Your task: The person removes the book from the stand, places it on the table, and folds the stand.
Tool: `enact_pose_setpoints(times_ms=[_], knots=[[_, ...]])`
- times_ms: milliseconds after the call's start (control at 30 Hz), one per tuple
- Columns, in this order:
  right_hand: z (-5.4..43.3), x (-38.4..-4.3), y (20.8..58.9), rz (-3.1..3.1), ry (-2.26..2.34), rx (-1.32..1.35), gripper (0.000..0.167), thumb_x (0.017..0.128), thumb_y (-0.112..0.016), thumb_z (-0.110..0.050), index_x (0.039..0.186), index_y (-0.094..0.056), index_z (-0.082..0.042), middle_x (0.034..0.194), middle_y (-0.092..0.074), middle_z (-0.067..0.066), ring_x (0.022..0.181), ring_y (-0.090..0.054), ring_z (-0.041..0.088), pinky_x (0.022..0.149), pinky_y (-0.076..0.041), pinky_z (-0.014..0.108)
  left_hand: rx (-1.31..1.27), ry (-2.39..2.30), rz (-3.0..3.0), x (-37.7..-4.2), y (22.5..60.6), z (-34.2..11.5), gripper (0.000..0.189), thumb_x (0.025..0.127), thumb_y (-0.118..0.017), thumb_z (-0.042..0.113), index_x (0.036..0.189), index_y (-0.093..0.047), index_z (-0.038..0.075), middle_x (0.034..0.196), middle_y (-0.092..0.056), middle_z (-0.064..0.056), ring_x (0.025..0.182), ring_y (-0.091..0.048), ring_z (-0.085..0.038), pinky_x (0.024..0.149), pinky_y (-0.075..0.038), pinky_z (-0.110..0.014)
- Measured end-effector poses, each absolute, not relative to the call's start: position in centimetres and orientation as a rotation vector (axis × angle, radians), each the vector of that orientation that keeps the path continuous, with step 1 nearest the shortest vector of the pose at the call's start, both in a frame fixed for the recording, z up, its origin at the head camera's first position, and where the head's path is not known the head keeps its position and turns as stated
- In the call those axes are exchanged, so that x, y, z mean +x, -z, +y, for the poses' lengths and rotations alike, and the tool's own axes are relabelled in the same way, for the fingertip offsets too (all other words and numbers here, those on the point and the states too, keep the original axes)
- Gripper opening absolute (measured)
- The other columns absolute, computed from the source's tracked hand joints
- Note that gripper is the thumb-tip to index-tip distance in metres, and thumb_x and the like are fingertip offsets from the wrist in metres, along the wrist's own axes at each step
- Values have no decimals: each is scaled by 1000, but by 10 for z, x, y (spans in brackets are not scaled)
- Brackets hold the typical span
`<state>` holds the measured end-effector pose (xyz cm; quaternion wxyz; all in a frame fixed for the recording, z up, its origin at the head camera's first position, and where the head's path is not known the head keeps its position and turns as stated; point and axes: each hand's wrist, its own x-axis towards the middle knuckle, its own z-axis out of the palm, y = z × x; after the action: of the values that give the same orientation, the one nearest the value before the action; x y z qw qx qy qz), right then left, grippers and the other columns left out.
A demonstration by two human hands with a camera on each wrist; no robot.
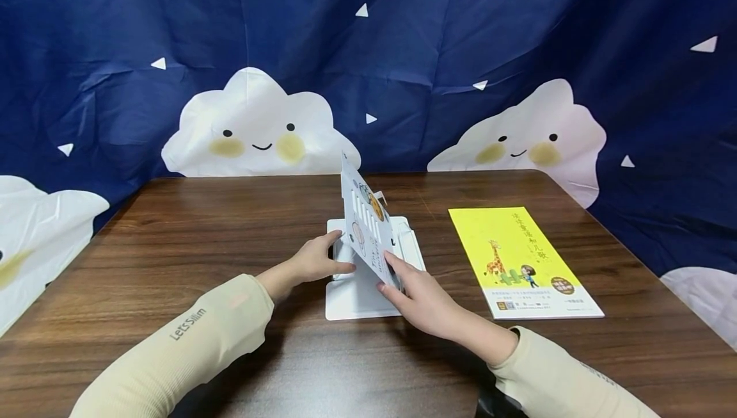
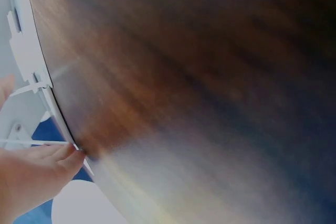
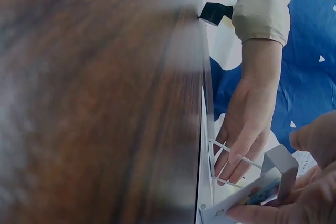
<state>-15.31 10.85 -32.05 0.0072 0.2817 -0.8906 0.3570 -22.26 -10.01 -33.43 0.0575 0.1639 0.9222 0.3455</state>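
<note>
A white bookstand stands near the middle of the table, its printed panel (image 1: 361, 229) tilted up above the flat base (image 1: 354, 303). My right hand (image 1: 423, 296) grips the panel's near right edge, thumb on the printed face. On the left side, my left hand (image 1: 311, 259) reaches in behind the panel, thumb and fingers apart. In the right wrist view, its thumb and fingers lie against the thin wire support (image 3: 253, 164) between panel and base. A folded lip (image 3: 286, 167) on the panel shows beside my right hand. Part of the wire is hidden behind the panel.
A yellow book (image 1: 501, 245) with a giraffe cover lies flat to the right of the bookstand. The brown wooden table (image 1: 230, 213) reaches back to a dark blue curtain (image 1: 403, 53) printed with smiling clouds.
</note>
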Motion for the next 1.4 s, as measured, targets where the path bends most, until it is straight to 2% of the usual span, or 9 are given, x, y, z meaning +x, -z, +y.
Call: enact_pose_setpoints(times_ms=[467, 933, 1400], knots=[[121, -151, 323, -2675, -1292, 788, 48, 89, -49, -15, 131, -32, 1, 123, -43, 20, 112, -40, 23, 90, -34, 41, 506, -1005, 2799, -224, 334, -101, 76, 72, -69, 29, 130, -31, -4, 126, -39, -20, 115, -37, -28, 92, -33, -39], [130, -151, 325, -2679, -1386, 760, 51, 91, -44, -22, 133, -27, 1, 132, -31, 19, 119, -29, 26, 95, -27, 44, 595, -1067, 2824, -224, 334, -96, 73, 75, -66, 27, 132, -29, -1, 127, -39, -19, 115, -37, -27, 93, -32, -39], [131, -151, 327, -2657, -1408, 735, 48, 91, -45, -18, 132, -29, 1, 131, -33, 20, 119, -29, 26, 95, -26, 44, 718, -1173, 2823, -224, 330, -90, 70, 77, -64, 19, 136, -27, 11, 135, -32, -8, 120, -30, -24, 96, -27, -39]])
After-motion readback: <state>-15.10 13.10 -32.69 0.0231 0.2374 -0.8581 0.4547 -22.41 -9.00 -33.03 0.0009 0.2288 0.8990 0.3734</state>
